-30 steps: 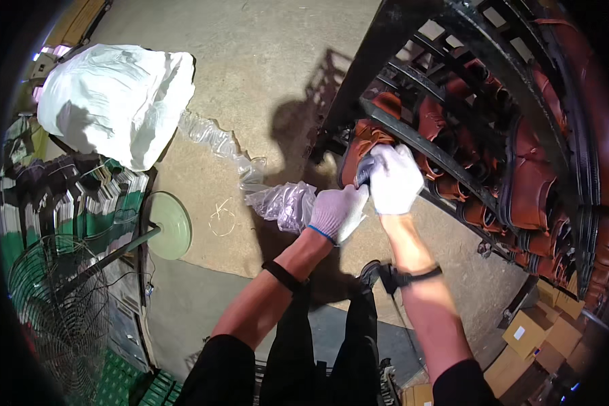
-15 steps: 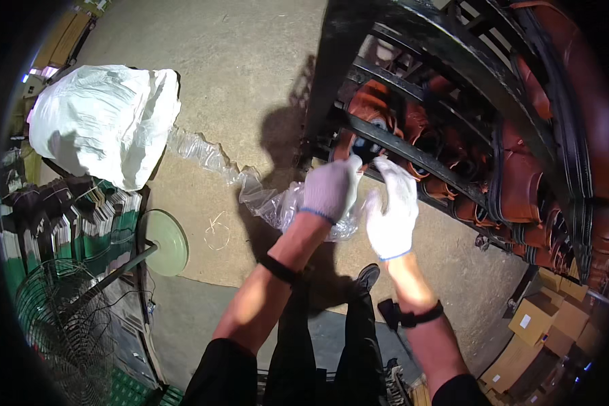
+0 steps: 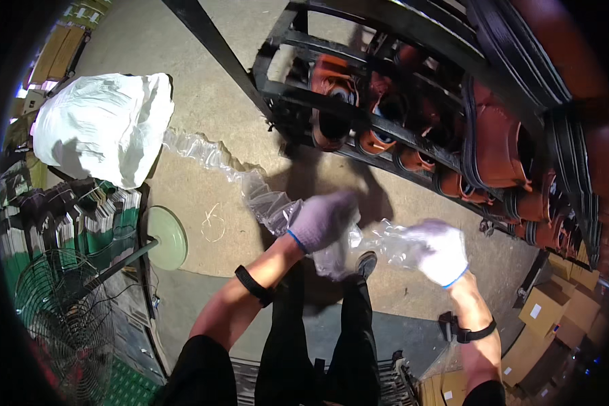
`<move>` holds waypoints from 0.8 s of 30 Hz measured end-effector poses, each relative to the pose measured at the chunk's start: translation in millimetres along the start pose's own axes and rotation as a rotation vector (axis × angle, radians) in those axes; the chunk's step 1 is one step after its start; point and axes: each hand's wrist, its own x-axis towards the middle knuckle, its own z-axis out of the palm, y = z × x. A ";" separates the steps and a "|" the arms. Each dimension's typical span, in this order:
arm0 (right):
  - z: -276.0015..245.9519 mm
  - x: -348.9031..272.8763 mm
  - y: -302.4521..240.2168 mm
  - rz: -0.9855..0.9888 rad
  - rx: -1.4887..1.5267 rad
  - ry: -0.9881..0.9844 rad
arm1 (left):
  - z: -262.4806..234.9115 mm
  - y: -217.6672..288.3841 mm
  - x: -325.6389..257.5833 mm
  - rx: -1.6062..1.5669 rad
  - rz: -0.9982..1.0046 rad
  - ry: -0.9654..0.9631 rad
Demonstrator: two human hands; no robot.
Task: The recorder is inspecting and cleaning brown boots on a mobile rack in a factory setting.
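A long crinkled strip of clear plastic film [image 3: 267,203] trails across the floor from a big white sack [image 3: 101,132] at the left to my hands. My left hand [image 3: 326,220], in a white knit glove with a blue cuff, is closed around the strip, and some of the film hangs below it. To the right, my gloved right hand [image 3: 440,250] is closed on the strip's other part. A short length of film stretches between the two hands, above my shoe. The right hand's fingers are slightly blurred.
A black metal rack [image 3: 372,122] with several reddish-brown leather shoes [image 3: 501,149] stands at the upper right. Cardboard boxes [image 3: 548,308] sit at the lower right. A standing fan [image 3: 74,325] with a round pale green base [image 3: 169,237] is at the left. A thin loop of string [image 3: 213,223] lies on the floor.
My hands have moved apart and nearer to me, the right one outward to the right, stretching film between them. Its raised, spread fingers have closed on the film. The rack appears shifted left in view.
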 end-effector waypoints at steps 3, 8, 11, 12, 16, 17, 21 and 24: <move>-11.9 -88.1 46.7 0.751 0.632 0.721 | -24.7 -34.0 40.6 0.070 -0.074 0.372; 17.4 -47.5 23.4 0.893 1.066 0.882 | 11.7 1.9 131.8 0.343 -0.155 0.113; 40.4 24.8 13.5 0.756 1.068 0.852 | 42.5 -13.1 112.4 -0.088 -0.392 0.083; 55.7 62.7 -14.3 0.637 0.890 0.751 | 46.2 -61.1 82.1 0.425 -0.147 -0.013; 101.1 142.9 53.1 0.159 -0.299 0.623 | 68.0 -12.5 68.6 0.334 -0.027 0.064; 105.7 151.7 49.6 0.221 -0.392 0.555 | 67.5 -15.5 62.0 0.390 0.032 0.149; 118.8 134.2 -5.3 0.120 -0.243 0.661 | 34.7 -16.8 34.2 0.522 -0.073 0.107; 118.1 138.8 -15.0 -0.079 -0.395 0.484 | 56.5 -37.6 34.7 0.539 -0.014 0.109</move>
